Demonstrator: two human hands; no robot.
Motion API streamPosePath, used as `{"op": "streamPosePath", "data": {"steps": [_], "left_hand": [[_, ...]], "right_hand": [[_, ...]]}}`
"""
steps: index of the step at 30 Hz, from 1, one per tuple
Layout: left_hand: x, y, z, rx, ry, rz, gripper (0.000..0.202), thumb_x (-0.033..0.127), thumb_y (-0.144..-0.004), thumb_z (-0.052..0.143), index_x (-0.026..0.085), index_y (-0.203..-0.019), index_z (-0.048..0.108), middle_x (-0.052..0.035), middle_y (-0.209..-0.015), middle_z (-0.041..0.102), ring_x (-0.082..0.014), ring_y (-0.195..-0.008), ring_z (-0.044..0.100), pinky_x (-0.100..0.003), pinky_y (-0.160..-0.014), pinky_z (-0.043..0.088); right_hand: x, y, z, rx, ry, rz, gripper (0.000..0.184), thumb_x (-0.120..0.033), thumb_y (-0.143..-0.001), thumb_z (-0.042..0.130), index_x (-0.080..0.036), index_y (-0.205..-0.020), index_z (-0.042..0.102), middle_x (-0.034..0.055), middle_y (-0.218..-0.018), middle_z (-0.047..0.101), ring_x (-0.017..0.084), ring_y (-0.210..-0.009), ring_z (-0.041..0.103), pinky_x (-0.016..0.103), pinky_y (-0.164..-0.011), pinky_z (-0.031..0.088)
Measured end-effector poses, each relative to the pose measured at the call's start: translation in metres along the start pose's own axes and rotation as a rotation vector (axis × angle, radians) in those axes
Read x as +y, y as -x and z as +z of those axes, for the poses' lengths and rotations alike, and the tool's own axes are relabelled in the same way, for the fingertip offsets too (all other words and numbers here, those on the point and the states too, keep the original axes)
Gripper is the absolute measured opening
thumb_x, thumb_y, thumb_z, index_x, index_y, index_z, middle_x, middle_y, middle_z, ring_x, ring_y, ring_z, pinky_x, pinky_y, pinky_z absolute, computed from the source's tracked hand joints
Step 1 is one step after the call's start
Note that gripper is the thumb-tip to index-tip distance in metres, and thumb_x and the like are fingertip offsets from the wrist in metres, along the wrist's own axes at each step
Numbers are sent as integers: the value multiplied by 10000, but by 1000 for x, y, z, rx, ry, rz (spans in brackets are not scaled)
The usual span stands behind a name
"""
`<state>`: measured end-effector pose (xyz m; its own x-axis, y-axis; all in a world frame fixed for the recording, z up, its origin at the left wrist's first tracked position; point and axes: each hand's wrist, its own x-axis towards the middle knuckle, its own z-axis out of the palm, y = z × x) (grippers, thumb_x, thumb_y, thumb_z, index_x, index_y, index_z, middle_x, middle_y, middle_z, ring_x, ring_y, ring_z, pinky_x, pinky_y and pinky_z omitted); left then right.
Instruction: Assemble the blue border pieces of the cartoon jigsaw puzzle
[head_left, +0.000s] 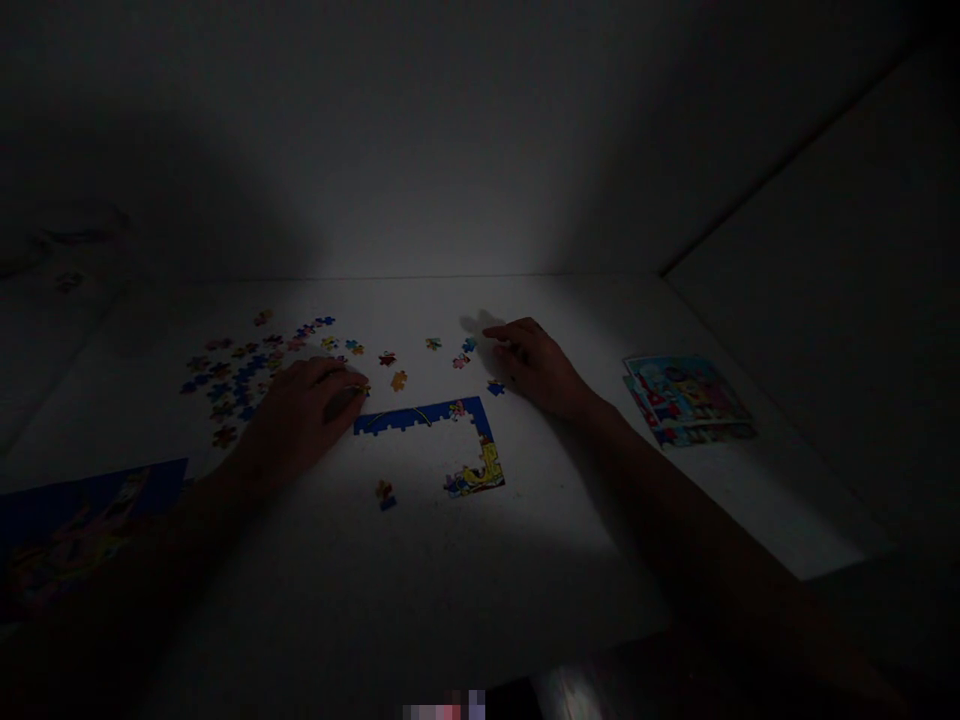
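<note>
The scene is very dark. A partly joined blue jigsaw border [442, 440] lies on the white table [450, 580], forming a top edge and a right corner. My left hand [304, 410] rests palm down at the border's left end, fingers curled over a piece I cannot make out. My right hand [536, 365] lies beyond the border's upper right, fingers stretched flat toward loose pieces [461, 355]. A single loose piece [385, 493] sits inside the frame area.
Several scattered loose pieces [240, 370] lie at the left back of the table. A blue puzzle picture or box lid [75, 530] sits at the near left. Printed picture sheets [686, 400] lie at the right. A wall rises behind the table.
</note>
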<state>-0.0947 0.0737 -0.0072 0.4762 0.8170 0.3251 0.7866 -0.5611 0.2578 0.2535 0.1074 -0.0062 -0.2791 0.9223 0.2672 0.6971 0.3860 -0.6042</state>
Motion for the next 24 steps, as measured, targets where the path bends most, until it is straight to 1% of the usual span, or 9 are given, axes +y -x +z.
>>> {"op": "streamPosePath", "data": {"steps": [2, 4, 6, 8, 10, 13, 17, 20, 24], "left_hand": [[-1, 0, 1, 12, 0, -1, 294, 409, -1002, 476, 243, -1088, 704, -94, -1142, 678, -284, -1089, 637, -472, -986, 518], [-3, 1, 3, 17, -4, 3, 296, 408, -1005, 473, 245, -1093, 704, -93, -1141, 677, -283, -1102, 632, -471, -997, 510], [-5, 1, 4, 15, -7, 12, 313, 419, -1010, 461, 246, -1096, 707, -93, -1133, 675, -283, -1101, 629, -468, -999, 508], [-6, 1, 5, 14, -3, 19, 330, 428, -1013, 451, 243, -1099, 711, -96, -1130, 671, -282, -1088, 630, -464, -991, 511], [-5, 0, 4, 14, 2, 24, 337, 423, -1015, 445, 238, -1101, 714, -99, -1123, 670, -283, -1085, 631, -465, -992, 510], [-3, 0, 1, 4, 8, 17, 341, 412, -1012, 444, 227, -1103, 716, -106, -1119, 672, -287, -1096, 630, -467, -1006, 502], [-2, 0, 0, -7, 9, 6, 334, 431, -1007, 449, 242, -1106, 706, -98, -1144, 674, -292, -1117, 626, -471, -1012, 499], [-3, 0, 0, -7, -2, 12, 338, 434, -1013, 437, 243, -1101, 701, -96, -1135, 675, -293, -1125, 626, -481, -1025, 492], [-3, 0, 1, -2, 0, 9, 355, 446, -1019, 421, 243, -1095, 701, -97, -1143, 675, -292, -1117, 626, -476, -1017, 493]], "right_hand": [[4, -6, 5, -10, 16, -42, 366, -259, -954, 499, -216, -1269, 681, 117, -1115, 633, 262, -1104, 578, 467, -1022, 479], [7, -8, 5, -32, 26, -59, 365, -235, -954, 483, -228, -1253, 693, 105, -1080, 644, 261, -1122, 572, 468, -1040, 467], [9, -6, -1, -56, 12, -43, 334, -219, -947, 481, -231, -1177, 723, 96, -1069, 662, 254, -1089, 594, 460, -1024, 473], [11, 0, -11, -85, -20, -14, 291, -209, -923, 504, -225, -1084, 746, 88, -1063, 678, 245, -1041, 621, 446, -998, 483], [11, 7, -21, -120, -53, -2, 260, -212, -892, 538, -220, -1035, 755, 83, -1063, 682, 243, -1020, 632, 440, -987, 486], [8, 14, -33, -224, -78, -22, 270, -265, -874, 602, -229, -1093, 757, 83, -1105, 672, 260, -1076, 615, 460, -1020, 471], [0, 17, -38, -353, -31, -32, 385, -342, -852, 715, -290, -1233, 728, 83, -1262, 607, 286, -1231, 541, 496, -1109, 414], [-4, 18, -38, -403, 15, -27, 387, -349, -856, 735, -325, -1243, 728, 82, -1310, 564, 290, -1249, 523, 499, -1113, 414], [-6, 18, -36, -406, 21, -47, 315, -338, -878, 711, -293, -1188, 748, 96, -1282, 570, 292, -1217, 546, 505, -1095, 422]]}}
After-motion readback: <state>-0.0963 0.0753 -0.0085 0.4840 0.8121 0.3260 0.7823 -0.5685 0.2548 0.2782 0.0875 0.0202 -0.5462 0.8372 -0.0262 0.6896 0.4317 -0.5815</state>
